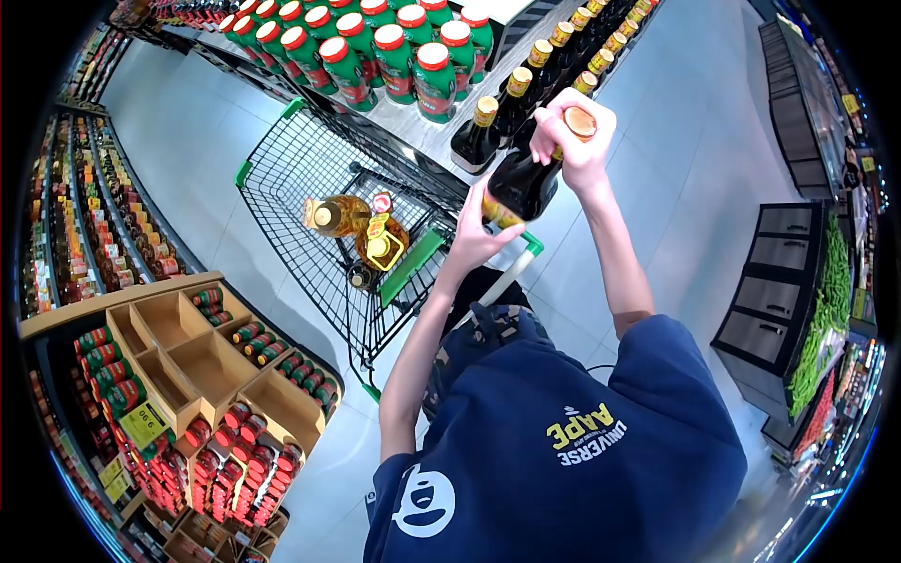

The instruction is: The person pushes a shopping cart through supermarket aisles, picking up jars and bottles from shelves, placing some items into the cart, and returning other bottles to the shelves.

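Observation:
Both my hands are on a dark glass bottle [526, 183] with a yellow label near its base and an orange cap. My right hand [577, 141] is wrapped around its neck, just under the cap. Lower down, my left hand [477, 230] grips the base, its thumb near the label. The bottle is tilted, cap up and to the right, above the shopping cart's pale handle [507, 274]. Similar dark bottles with yellow caps [477, 136] stand in rows on the display just beyond my hands.
A shopping cart [310, 169] stands at front left, holding large bottles of amber liquid [349, 216]. Green red-capped bottles [394, 66] crowd the display table. At lower left is a wooden shelf [192, 347] with jars. A cabinet topped with green vegetables [821, 328] stands right.

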Demonstrator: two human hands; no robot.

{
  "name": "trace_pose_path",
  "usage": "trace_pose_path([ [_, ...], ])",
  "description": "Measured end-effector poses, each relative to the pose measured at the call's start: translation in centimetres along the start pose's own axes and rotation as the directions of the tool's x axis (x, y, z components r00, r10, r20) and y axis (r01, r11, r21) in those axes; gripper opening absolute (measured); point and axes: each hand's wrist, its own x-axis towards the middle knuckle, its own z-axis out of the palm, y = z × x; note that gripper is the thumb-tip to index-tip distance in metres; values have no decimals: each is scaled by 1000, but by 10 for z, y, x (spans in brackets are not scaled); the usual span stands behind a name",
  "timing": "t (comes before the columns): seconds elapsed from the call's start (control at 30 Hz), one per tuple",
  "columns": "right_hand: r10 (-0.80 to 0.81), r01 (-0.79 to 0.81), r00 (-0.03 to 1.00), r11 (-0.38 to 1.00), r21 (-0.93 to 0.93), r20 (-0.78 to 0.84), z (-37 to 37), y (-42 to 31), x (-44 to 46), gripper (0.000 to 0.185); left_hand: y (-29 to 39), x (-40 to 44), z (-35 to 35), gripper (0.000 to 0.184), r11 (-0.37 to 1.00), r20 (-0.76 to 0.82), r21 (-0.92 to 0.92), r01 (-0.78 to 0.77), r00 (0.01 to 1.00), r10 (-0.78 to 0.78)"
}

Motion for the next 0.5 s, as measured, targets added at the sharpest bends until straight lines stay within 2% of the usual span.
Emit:
trace_pose_path([
  [0.03, -14, 14, 999, 1000, -17, -30, -4, 8, 0, 18, 1, 3, 7, 76, 1000, -48, -24, -1, 999, 0],
  [0.1, -26, 24, 998, 999, -37, -62, -12, 24, 1, 17, -8, 10, 14, 81, 1000, -111, 28, -7, 994, 10],
  [0.17, -21, 18, 999, 998, -60, -38, -23, 44, 1, 16, -16, 14, 17, 85, 994, -132, 93, 59, 990, -46],
  [0.27, 2, -3, 1000, 997, -72, -5, -32, 68, 0, 15, -34, 16, 21, 85, 969, -176, 231, 91, 983, -51],
  [0.37, 55, -53, 998, 996, -72, 32, -35, 80, -1, 14, -62, 20, 25, 82, 963, -218, 265, 39, 976, 21],
  [0.5, 130, -127, 989, 990, -56, 72, -42, 101, 2, 11, -64, 24, 30, 79, 948, -260, 318, 0, 962, 87],
])
